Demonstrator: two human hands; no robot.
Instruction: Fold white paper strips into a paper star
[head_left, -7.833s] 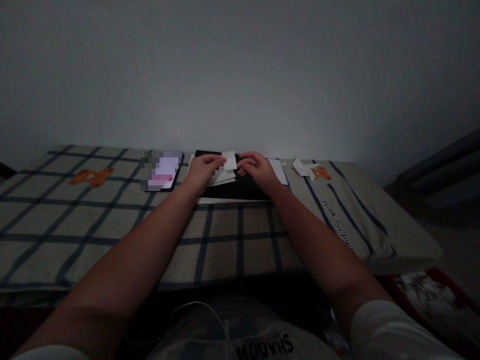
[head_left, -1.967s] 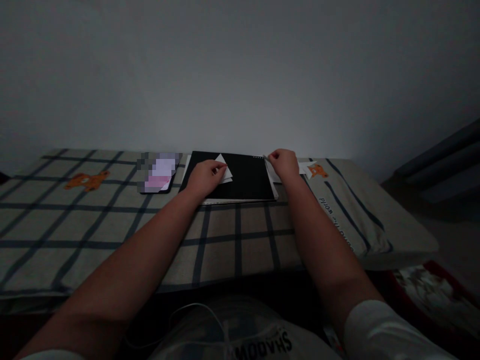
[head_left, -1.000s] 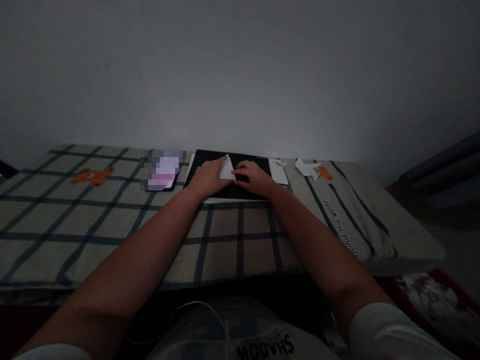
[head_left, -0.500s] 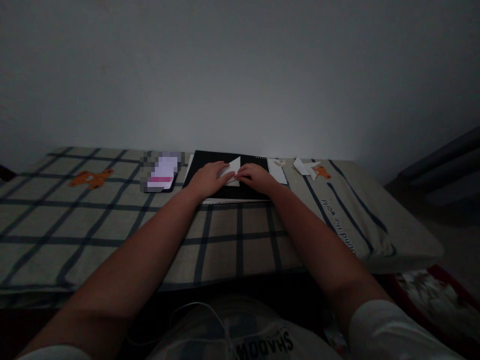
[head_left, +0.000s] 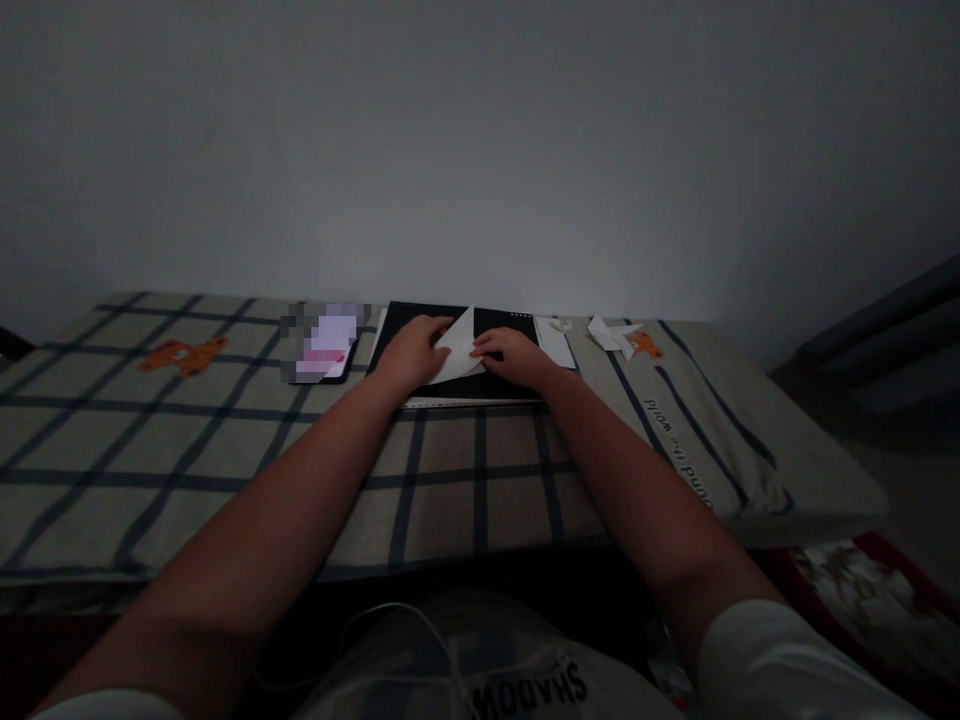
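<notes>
Paper triangle (head_left: pixel 457 348), apex pointing away, between both hands

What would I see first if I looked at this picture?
Two hands, the left hand and the right hand, meet on a white folded paper lying on a black board in the middle of a checked cloth. Off to the right lie small white paper scraps beside an orange bear print.
</notes>
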